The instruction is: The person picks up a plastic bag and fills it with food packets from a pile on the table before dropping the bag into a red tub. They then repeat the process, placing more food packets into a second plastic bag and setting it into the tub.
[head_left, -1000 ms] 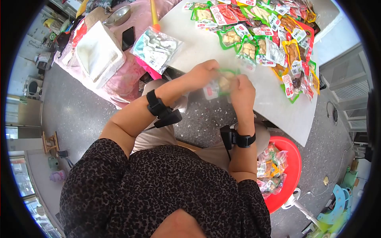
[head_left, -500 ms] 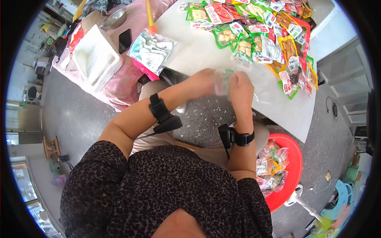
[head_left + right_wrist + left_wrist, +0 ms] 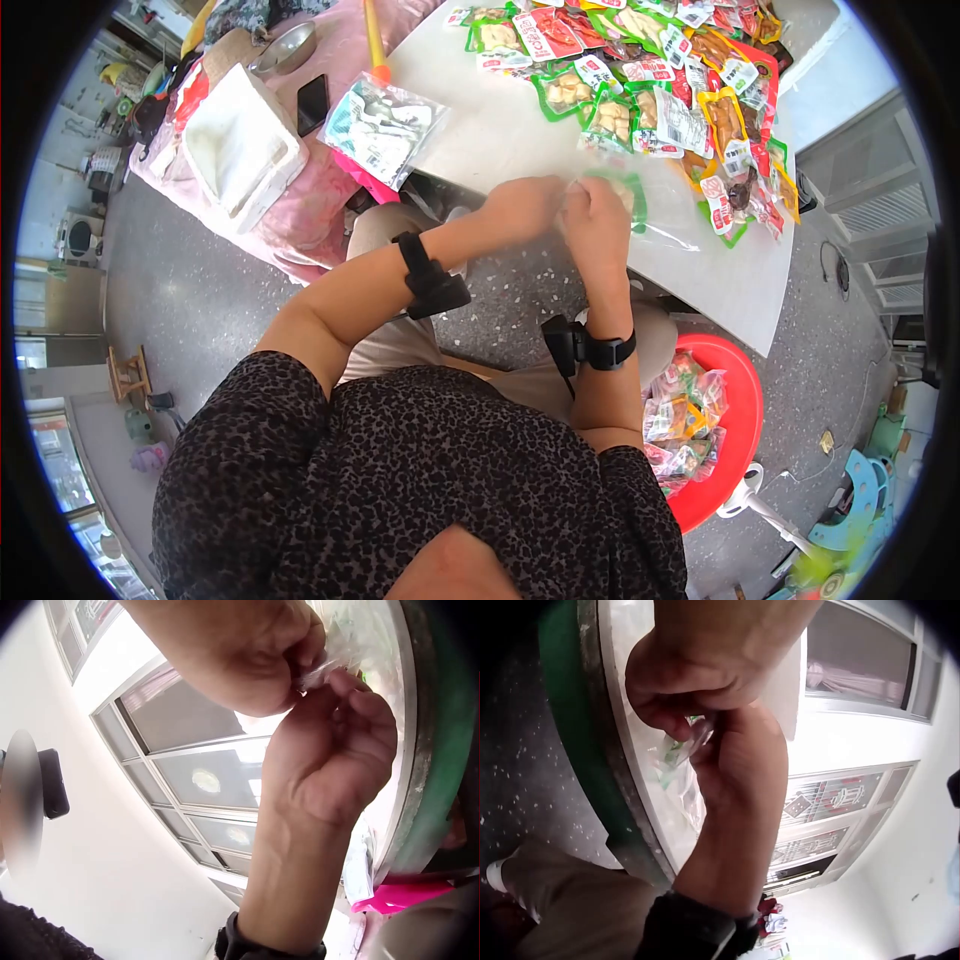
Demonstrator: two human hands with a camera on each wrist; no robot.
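My left hand and right hand meet over the table's near edge, fingers curled and thumbs close together. Between them they pinch the gathered part of a clear plastic bag. A green-edged food pouch shows through the plastic, just beyond the right hand. In the left wrist view, a clear bit of the bag pokes out at the fingertips. The right wrist view has the twisted plastic running between the two hands; the fingers hide most of the grip.
Many food pouches in green, red and orange packs cover the far right of the white table. A red basin with bagged pouches stands at my right. On the left are a clear packet, a phone and a white foam box.
The bagged pouch has gone from between my hands to beyond the right hand, over the table. My left hand has moved right, up against the right one.
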